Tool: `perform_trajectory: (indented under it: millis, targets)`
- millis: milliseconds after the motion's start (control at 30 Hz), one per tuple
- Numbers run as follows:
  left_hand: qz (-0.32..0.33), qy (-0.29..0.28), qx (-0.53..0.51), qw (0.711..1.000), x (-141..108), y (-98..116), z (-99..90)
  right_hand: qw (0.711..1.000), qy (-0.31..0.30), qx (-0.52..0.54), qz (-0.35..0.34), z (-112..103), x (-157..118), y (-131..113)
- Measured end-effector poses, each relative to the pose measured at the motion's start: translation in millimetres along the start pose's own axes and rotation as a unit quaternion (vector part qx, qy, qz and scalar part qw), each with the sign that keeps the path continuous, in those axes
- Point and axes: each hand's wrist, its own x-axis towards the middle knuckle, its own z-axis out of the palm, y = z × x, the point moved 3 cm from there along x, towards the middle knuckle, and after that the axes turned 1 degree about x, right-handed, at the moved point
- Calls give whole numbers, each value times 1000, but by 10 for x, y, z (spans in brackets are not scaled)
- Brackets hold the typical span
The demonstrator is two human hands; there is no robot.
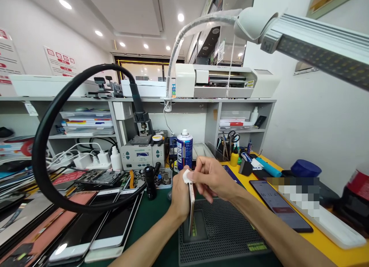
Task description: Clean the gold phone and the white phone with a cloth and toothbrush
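Note:
My left hand grips a slim smartphone and holds it up on edge, its narrow side facing me. Between the thumb and fingers of my right hand is a small white wipe, pressed against the phone's top end. The phone is above a dark perforated mat with a shallow tray area. Its screen and back are seen only at a steep angle, and my left fingertips are hidden behind it.
Left lie several tablets and a black flashlight. Behind stand a blue spray can and a hot-air station with a looping black hose. Right, a phone and a white power strip rest on yellow. A lamp hangs overhead.

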Motion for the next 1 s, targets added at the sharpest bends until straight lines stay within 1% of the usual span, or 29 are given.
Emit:
perform_trajectory:
  millis: [67,100,133,200,233,267,333,367,400,433,500,533,567,633,667,700,767,800,833,900,933,967,1000]
  targets:
    - [10,30,15,999,-1,1,-19,998,-50,20,28,33,-3,26]
    - [12,33,18,999,1,-4,-22,998,-55,27,30,37,2,35]
    - [9,25,16,1000,7,-15,-19,999,-40,28,22,29,13,39]
    - [-2,-11,4,1000,24,-48,-6,999,21,25,-9,-9,40,40]
    - [-6,-18,-1,1000,33,-63,-8,999,36,26,-14,-20,50,46]
    - [-4,-13,-2,1000,40,-73,-19,999,27,31,-6,-16,57,58]
    - [10,21,7,1000,48,-75,-52,998,-33,46,30,18,58,89]
    - [15,34,9,999,48,-73,-62,997,-53,48,40,30,56,98]
    - [17,37,12,999,45,-70,-63,997,-56,47,41,30,57,100]
    - [13,24,9,1000,42,-71,-51,998,-29,42,27,12,65,94]
    - [3,-14,0,1000,34,-77,-13,998,50,34,-8,-40,85,74]
    - [0,-21,-7,1000,31,-78,-1,997,66,33,-11,-51,93,71]
    - [0,-17,-11,1000,29,-78,2,998,54,35,1,-43,101,76]
    - [4,7,-19,1000,30,-71,-6,998,-6,43,44,-1,101,97]
    - [6,19,-23,1000,31,-68,-13,997,-21,46,57,11,95,102]
    - [5,20,-24,1000,33,-66,-13,997,-15,48,58,10,90,101]
    - [-3,-4,-23,1000,37,-70,-3,998,39,46,31,-24,83,82]
    - [-4,-9,-23,1000,38,-72,-3,997,49,45,27,-32,81,76]
    - [-2,-8,-22,1000,38,-74,-9,998,34,46,36,-27,79,77]
    - [3,9,-22,1000,41,-78,-29,995,-29,52,76,6,72,89]
    - [4,16,-24,1000,43,-82,-37,994,-39,55,82,11,70,87]
    - [0,17,-25,1000,45,-87,-40,995,-29,59,76,5,72,79]
    - [-5,13,-25,1000,48,-92,-38,996,-2,60,59,-11,75,65]
